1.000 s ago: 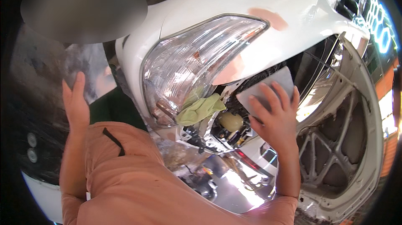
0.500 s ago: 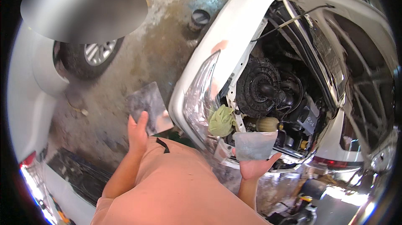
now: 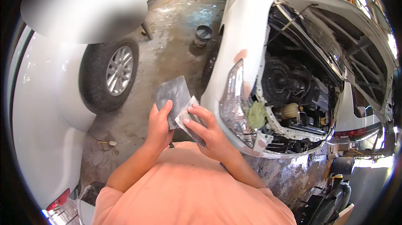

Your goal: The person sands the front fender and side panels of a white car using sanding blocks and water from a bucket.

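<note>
In front of my body my left hand [image 3: 161,121] grips a flat grey rectangular plate [image 3: 178,95], its thumb lying over the near part of the face. My right hand [image 3: 211,135] holds a smaller rectangular piece, a pale grey-smudged scraper-like sheet [image 3: 184,118], with fingers spread across its upper face and the thumb hidden beneath. The edge of this piece meets or overlaps the plate's right side; firm contact cannot be made out. To the right of both hands stands the white car's headlight [image 3: 233,99].
A crumpled green cloth or paper [image 3: 256,115] lies by the headlight, beside the open engine bay [image 3: 289,78]. Left is another white car with a wheel [image 3: 119,71]. A bucket [image 3: 202,35] stands on the stained floor ahead; a cable [image 3: 102,142] lies at left.
My right hand has come left from near the engine bay with its sheet, turning palm-down. My left hand has moved right with the plate. The two pieces now meet before my body.
</note>
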`<state>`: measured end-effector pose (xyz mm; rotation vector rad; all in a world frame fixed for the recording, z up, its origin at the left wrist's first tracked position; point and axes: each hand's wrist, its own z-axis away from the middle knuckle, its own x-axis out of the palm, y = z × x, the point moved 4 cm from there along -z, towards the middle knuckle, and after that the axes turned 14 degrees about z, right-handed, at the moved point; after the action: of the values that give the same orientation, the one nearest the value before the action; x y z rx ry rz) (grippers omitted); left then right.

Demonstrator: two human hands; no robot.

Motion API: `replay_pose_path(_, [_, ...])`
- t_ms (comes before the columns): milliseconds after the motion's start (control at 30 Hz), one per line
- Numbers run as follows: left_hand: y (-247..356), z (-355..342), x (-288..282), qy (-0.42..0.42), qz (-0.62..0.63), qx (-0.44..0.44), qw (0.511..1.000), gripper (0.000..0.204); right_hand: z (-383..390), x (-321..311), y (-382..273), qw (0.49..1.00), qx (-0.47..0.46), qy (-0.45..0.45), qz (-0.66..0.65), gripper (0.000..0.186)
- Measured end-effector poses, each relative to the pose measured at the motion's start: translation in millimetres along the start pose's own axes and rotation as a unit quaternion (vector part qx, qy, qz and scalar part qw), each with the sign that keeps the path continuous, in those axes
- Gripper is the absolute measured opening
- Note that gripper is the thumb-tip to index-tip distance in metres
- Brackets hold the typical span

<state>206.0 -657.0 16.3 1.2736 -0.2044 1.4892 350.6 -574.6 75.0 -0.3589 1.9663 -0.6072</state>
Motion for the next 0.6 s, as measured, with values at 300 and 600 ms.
replay_pose_path(300, [89.6, 8.9, -64.2, 0.033, -0.024, 0.051, 0.998, 0.042, -40.1, 53.9, 7.4, 0.984, 0.03, -0.016, 0.177, 0.055])
replay_pose_path(600, [138.8, -13.7, -58.6, 0.004, -0.381, 0.196, 0.904, 0.043, -119.5, 91.0, 1.4, 0.972, -0.086, 0.011, 0.219, 0.053])
